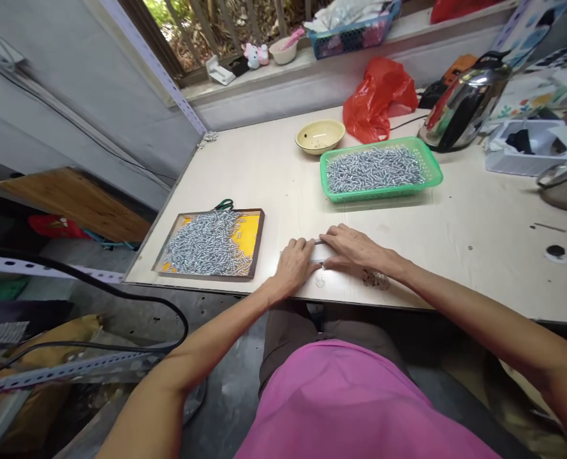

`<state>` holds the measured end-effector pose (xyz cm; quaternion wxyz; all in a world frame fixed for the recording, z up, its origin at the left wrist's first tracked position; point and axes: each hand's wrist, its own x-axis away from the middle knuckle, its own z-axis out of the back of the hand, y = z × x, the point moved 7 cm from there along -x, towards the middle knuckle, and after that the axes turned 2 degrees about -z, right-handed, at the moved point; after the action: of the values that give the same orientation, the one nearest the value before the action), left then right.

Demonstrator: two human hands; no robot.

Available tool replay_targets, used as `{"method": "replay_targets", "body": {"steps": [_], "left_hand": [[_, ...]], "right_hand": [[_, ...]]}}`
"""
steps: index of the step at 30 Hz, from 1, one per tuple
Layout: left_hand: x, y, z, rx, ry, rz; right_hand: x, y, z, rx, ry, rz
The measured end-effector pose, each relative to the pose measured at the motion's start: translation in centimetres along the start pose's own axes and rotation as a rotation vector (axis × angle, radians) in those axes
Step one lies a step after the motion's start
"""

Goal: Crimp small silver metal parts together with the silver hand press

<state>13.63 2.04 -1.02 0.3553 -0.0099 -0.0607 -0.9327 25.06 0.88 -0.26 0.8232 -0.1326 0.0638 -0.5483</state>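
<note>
My left hand (293, 264) and my right hand (353, 246) are close together over the table near its front edge. Their fingers are curled around the two ends of a small thin item (318, 241) with a dark strip along its far side and a pale bluish edge on the near side. Fingers cover most of it, so its kind cannot be told. Left of my hands lies a shallow tray (259, 243) with a yellow bottom, heaped with small silvery metal pins or screws. Beyond my right hand, a green plastic basket (435, 167) holds many similar pieces.
Green-handled scissors (224, 204) stick out behind the tray. A yellow bowl (320, 136), a red plastic bag (379, 95) and a shiny kettle (465, 105) stand at the back. A white plastic box (517, 167) and a dark round cap (555, 252) are on the right.
</note>
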Motion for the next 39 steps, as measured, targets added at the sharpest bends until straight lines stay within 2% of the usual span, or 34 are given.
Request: {"method": "replay_targets", "body": {"steps": [2, 5, 9, 11, 14, 16, 18, 20, 23, 28, 32, 35, 37, 39], "left_hand": [[1.1, 0.9, -0.4, 0.045, 0.074, -0.013], [2.4, 3.1, -1.3, 0.137, 0.149, -0.078], [3.0, 5.6, -2.3, 0.235, 0.159, -0.145], [3.1, 6.0, -2.5, 0.267, 0.166, -0.131], [3.4, 5.9, -2.6, 0.302, 0.188, -0.116], [3.6, 5.9, -2.6, 0.311, 0.206, -0.131], [3.8, 5.9, -2.8, 0.316, 0.215, -0.150], [3.9, 5.9, -3.4, 0.325, 0.182, -0.149], [4.0, 5.7, -4.4, 0.348, 0.116, -0.131], [4.2, 5.6, -4.7, 0.377, 0.154, -0.106], [4.5, 5.8, -4.9, 0.361, 0.153, -0.125], [4.9, 4.0, -3.5, 0.316, 0.174, -0.127], [5.2, 0.6, -1.1, 0.256, 0.261, -0.024], [5.8, -4.5, 2.0, 0.182, 0.382, 0.186]], "right_hand": [[0.1, 0.6, 0.0, -0.041, 0.034, 0.025], [0.1, 1.6, -0.2, -0.036, 0.118, -0.015], [-1.3, 2.9, -0.3, 0.118, 0.200, -0.082], [-2.3, 3.6, 0.3, 0.173, 0.230, -0.124], [-3.4, 3.6, 1.3, 0.202, 0.182, -0.193], [-3.9, 1.4, 1.7, 0.170, 0.133, -0.120], [-4.1, -2.4, 1.6, 0.108, 0.075, 0.058], [-4.2, -6.3, 0.5, 0.079, -0.038, 0.226], [-4.3, -10.3, -1.8, 0.159, -0.181, 0.345], [-5.5, -12.9, -3.5, 0.249, -0.169, 0.430], [-6.3, -13.3, -3.1, 0.226, -0.169, 0.423], [-5.7, -11.6, 0.2, 0.099, -0.013, 0.317], [-3.9, -9.0, 3.1, -0.049, 0.138, 0.230], [-1.1, -5.8, 4.9, -0.198, 0.204, 0.157]]}}
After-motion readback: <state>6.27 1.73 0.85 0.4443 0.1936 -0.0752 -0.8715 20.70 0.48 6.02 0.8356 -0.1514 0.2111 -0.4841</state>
